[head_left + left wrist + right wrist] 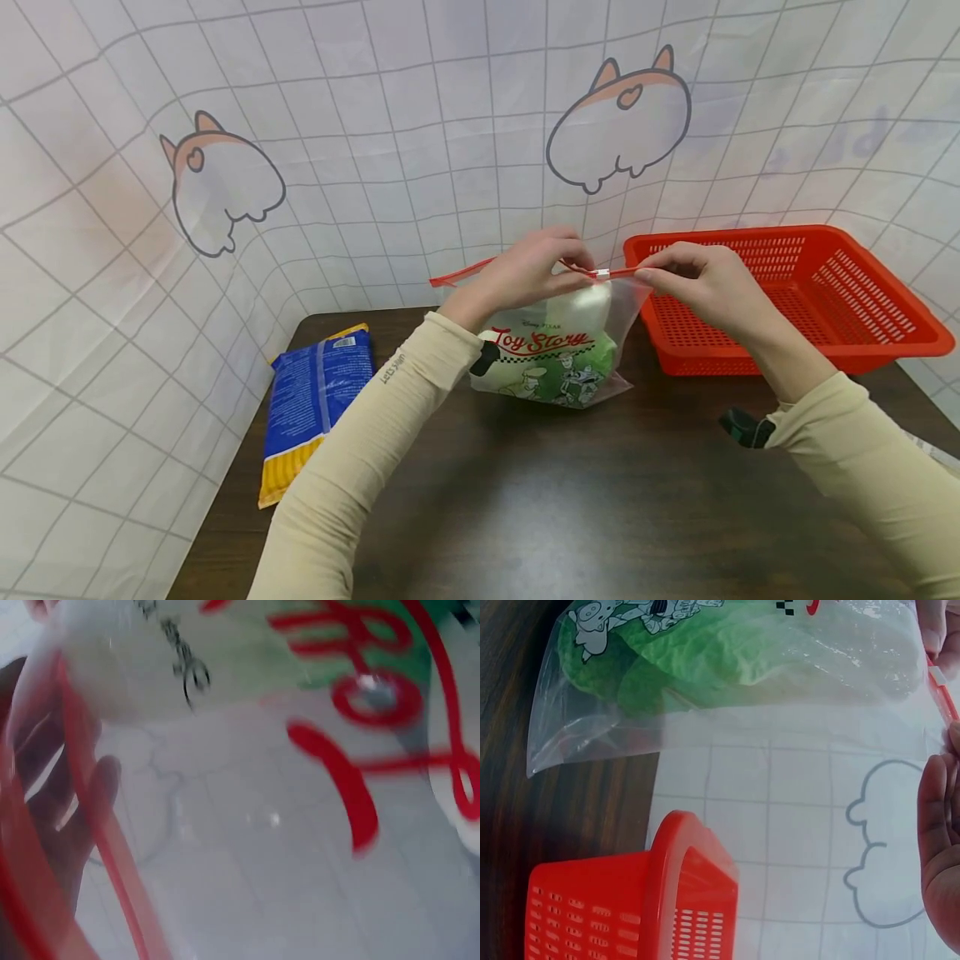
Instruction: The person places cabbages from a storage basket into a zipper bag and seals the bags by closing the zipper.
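Note:
A clear zip bag with red Toy Story lettering is upright over the dark table, its red zip edge on top. Inside it is a leafy green vegetable, pale toward the zip end. My left hand pinches the zip edge beside the small white slider. At the bag's right top corner, my right hand pinches the end of the red zip between thumb and finger. In the left wrist view, the left hand shows blurred through the clear plastic.
A red plastic basket stands on the right, just behind my right hand. On the left of the dark table lies a blue and yellow packet. A white gridded sheet with cartoon drawings hangs behind the table.

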Action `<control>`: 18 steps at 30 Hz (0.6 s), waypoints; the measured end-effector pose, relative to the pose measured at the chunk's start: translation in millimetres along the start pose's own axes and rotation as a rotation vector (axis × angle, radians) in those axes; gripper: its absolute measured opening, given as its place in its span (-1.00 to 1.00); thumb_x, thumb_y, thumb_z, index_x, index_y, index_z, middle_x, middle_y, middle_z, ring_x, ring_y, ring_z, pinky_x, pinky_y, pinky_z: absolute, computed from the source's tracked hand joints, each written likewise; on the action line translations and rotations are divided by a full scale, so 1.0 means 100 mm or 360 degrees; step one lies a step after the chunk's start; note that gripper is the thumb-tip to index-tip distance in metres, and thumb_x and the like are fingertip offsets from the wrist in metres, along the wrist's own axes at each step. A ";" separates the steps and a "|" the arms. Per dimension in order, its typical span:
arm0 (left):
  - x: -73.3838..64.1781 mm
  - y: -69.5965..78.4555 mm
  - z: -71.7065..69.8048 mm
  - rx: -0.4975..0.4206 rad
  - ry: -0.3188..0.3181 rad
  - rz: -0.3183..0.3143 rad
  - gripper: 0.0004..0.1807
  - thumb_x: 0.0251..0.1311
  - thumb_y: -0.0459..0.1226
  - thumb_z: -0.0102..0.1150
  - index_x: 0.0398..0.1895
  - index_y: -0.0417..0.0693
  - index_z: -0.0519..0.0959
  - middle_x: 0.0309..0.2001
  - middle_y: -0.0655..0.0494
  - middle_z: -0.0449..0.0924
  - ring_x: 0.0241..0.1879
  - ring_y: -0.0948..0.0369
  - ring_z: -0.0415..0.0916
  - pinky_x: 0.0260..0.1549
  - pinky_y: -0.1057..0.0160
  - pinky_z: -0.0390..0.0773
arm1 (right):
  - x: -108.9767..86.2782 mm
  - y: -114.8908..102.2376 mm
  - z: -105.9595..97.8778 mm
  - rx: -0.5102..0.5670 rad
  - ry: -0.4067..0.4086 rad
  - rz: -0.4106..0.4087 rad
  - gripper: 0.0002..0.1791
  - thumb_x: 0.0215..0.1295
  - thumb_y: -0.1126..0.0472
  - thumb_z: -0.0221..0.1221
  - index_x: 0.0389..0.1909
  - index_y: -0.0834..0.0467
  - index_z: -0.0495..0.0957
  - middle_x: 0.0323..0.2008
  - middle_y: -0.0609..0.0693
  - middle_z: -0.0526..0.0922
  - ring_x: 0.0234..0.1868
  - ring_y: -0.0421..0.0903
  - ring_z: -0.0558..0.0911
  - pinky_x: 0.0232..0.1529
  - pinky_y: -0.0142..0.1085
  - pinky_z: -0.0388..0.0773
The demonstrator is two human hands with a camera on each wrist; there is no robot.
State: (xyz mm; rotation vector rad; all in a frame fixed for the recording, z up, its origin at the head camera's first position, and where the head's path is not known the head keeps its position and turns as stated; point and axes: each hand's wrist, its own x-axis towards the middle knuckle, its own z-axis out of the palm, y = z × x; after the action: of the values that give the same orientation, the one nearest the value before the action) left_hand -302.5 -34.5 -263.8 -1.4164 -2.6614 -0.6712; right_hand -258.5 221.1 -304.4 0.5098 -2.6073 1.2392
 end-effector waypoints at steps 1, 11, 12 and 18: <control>-0.01 -0.01 -0.01 -0.0007 -0.0016 -0.0006 -0.77 0.28 -0.20 0.26 -0.07 -0.09 0.67 -0.13 0.16 0.56 -0.12 0.27 0.47 -0.08 0.37 0.46 | 0.00 0.00 0.00 -0.0004 -0.0001 0.0012 -0.69 0.31 -0.04 0.26 -0.08 0.07 0.69 -0.23 -0.02 0.64 -0.27 -0.01 0.51 -0.34 -0.40 0.51; -0.27 -0.13 -0.35 -0.0032 -0.0299 -0.0174 -0.29 0.09 0.01 0.41 0.26 -0.11 0.45 0.18 0.09 0.47 0.13 0.18 0.39 0.13 0.24 0.37 | -0.01 0.03 -0.05 0.0011 -0.0014 0.0144 -0.58 0.31 -0.11 0.22 0.01 0.09 0.65 -0.15 0.02 0.64 -0.20 -0.04 0.55 -0.27 -0.44 0.54; -0.32 -0.15 -0.40 -0.0026 -0.0316 -0.0202 -0.26 0.07 0.00 0.42 0.28 -0.11 0.43 0.19 0.08 0.47 0.12 0.17 0.40 0.13 0.22 0.38 | 0.00 0.03 -0.06 0.0016 -0.0017 0.0161 -0.57 0.31 -0.12 0.22 0.02 0.09 0.65 -0.15 0.03 0.64 -0.20 -0.05 0.56 -0.26 -0.44 0.54; -0.63 -0.40 -0.54 -0.0048 -0.0214 -0.0341 -0.48 0.15 -0.10 0.39 0.14 -0.12 0.55 -0.07 0.05 0.61 -0.11 0.16 0.52 -0.09 0.18 0.50 | 0.00 0.11 -0.12 0.0018 -0.0036 0.0254 -0.52 0.30 -0.17 0.21 0.05 0.09 0.64 -0.11 0.04 0.64 -0.18 -0.07 0.60 -0.20 -0.42 0.54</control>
State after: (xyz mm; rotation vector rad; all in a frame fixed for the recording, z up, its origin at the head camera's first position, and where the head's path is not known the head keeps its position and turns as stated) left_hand -306.1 -124.7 -244.9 -1.2353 -2.9499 -0.6559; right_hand -262.4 236.8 -304.3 0.3247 -2.7068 1.3033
